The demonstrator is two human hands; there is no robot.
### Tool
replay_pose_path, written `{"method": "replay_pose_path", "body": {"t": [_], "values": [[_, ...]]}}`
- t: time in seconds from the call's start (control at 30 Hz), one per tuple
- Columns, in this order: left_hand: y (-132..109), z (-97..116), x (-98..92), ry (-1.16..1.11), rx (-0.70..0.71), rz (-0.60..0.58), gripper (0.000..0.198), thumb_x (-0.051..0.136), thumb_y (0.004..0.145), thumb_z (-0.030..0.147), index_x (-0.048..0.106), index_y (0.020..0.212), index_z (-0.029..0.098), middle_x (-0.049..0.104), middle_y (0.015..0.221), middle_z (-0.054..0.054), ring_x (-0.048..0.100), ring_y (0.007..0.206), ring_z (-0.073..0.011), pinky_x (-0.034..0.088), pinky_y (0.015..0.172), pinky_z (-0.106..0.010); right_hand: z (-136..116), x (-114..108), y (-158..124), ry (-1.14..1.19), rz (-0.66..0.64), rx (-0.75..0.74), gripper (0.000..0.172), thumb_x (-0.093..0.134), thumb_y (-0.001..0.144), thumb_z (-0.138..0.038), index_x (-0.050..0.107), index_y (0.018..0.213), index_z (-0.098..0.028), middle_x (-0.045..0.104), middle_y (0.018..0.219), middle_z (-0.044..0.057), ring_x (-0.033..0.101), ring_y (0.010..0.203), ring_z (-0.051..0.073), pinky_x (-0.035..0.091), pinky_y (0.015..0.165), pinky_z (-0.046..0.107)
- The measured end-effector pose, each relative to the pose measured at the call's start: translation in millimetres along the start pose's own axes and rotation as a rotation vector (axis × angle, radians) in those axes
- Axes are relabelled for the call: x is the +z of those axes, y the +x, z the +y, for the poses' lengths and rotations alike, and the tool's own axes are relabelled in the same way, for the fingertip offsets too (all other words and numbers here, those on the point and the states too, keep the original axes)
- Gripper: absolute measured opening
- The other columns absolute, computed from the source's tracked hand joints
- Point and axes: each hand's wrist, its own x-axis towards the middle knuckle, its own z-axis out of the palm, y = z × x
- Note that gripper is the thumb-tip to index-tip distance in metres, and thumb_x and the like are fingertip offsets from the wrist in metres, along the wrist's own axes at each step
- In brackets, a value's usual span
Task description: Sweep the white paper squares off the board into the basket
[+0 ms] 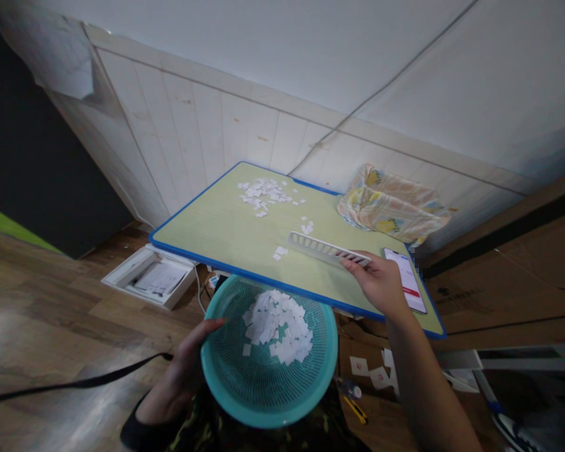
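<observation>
My left hand [193,353] grips the left rim of a teal plastic basket [269,411], its thumb over the edge and the other fingers hidden outside. Inside lies a heap of small white paper pieces [282,326]. My right hand [376,279] is closed on one end of a long white slotted strip [320,248], held slanting over the yellow-green tabletop [207,220]. Beside the strip's far end are a few white pieces [280,252], with another small group [307,226] just behind. A larger scatter of pieces [263,191] lies toward the back of the table.
A fabric-lined basket [390,210] stands at the table's back right, and a phone [407,282] lies near the right edge. An open white box [153,276] sits on the floor at left. Cardboard boxes [513,289] stand at right.
</observation>
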Motion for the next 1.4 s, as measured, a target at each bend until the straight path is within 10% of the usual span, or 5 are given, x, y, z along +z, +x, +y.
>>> {"method": "replay_pose_path", "body": {"t": [1.4], "values": [[6,-4,-6.7,0.064,0.002,-0.03,0.013,0.065,0.079,0.019,0.076,0.074,0.013,0.076,0.066,-0.006,0.067,0.057,-0.0187,0.057,0.062,-0.029,12,15,58,0.058,-0.009,-0.099,0.03,0.06,0.082,-0.04,0.074,0.094,-0.016,0.073,0.08,0.003,0.063,0.069,0.018,0.045,0.062,0.027]]}}
